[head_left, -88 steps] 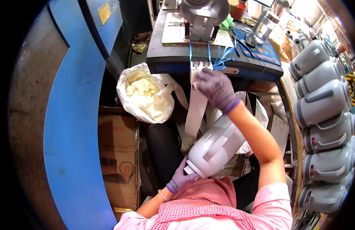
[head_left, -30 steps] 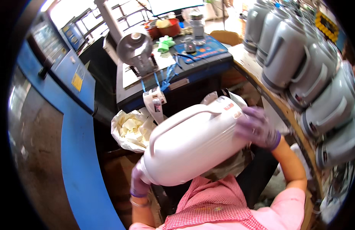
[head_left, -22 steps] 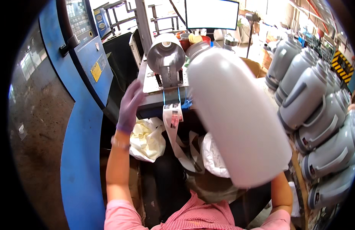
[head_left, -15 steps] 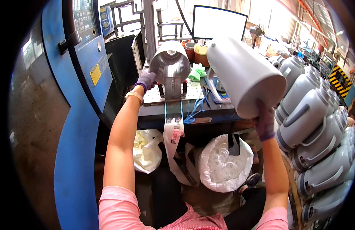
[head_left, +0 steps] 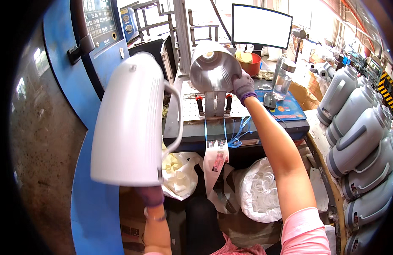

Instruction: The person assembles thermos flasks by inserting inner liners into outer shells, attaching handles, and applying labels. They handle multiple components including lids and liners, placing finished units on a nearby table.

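My left hand [head_left: 150,195], in a purple-cuffed glove, holds a large pale grey plastic jug [head_left: 126,123] from below at the left. Blurred by motion, the jug stands roughly upright, its handle [head_left: 178,117] facing right. It hides most of my left fingers. My gloved right hand [head_left: 244,85] is closed on the right edge of a shiny hollow metal cylinder [head_left: 202,72], whose open end faces me. The cylinder rests on a metal bracket [head_left: 215,104] flanked by two red-tipped clamps, on a perforated plate.
Many grey jugs [head_left: 353,131] are stacked at the right. A bag of clear rings [head_left: 260,187] and another of pale pieces [head_left: 179,174] stand below the bench. A printed strip [head_left: 215,159] hangs between them. Beyond are a monitor [head_left: 262,25] and a glass bottle [head_left: 284,78]; a blue machine [head_left: 94,212] stands left.
My left hand has left the cylinder and now holds a jug at the left. My right hand, earlier at a jug on the right, now grips the cylinder. The view has swung left.
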A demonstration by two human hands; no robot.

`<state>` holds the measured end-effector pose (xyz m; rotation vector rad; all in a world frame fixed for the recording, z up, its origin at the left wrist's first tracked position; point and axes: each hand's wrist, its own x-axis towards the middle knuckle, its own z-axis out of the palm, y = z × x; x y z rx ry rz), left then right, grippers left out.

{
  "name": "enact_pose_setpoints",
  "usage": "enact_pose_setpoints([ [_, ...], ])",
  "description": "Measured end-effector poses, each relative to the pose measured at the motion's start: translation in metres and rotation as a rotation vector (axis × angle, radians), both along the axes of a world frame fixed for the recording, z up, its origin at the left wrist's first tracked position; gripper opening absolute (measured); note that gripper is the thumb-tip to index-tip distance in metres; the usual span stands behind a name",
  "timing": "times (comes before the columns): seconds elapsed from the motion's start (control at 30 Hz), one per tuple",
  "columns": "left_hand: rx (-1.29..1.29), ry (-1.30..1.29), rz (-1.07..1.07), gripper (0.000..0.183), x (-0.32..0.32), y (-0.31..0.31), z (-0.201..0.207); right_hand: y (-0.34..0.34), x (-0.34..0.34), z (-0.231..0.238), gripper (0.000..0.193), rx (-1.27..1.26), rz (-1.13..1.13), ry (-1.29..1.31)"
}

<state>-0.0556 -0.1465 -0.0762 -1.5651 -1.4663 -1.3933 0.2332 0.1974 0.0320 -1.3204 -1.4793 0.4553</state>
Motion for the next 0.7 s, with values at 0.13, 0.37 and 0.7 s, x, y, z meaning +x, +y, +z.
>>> enact_pose_setpoints([
  [0.13,-0.247,-1.119,-0.543,0.05,0.009,-0.105,-0.051,-0.024,0.005,0.005,0.063,-0.058,-0.011,-0.243],
  [0.37,-0.649,-1.138,-0.551,0.069,0.019,-0.192,-0.082,-0.199,0.02,0.0,0.059,0.283,0.357,0.067],
  [0.7,-0.64,-1.036,-1.292,0.131,0.047,-0.097,0.013,-0.444,0.097,-0.117,0.127,-0.324,0.932,0.493],
])
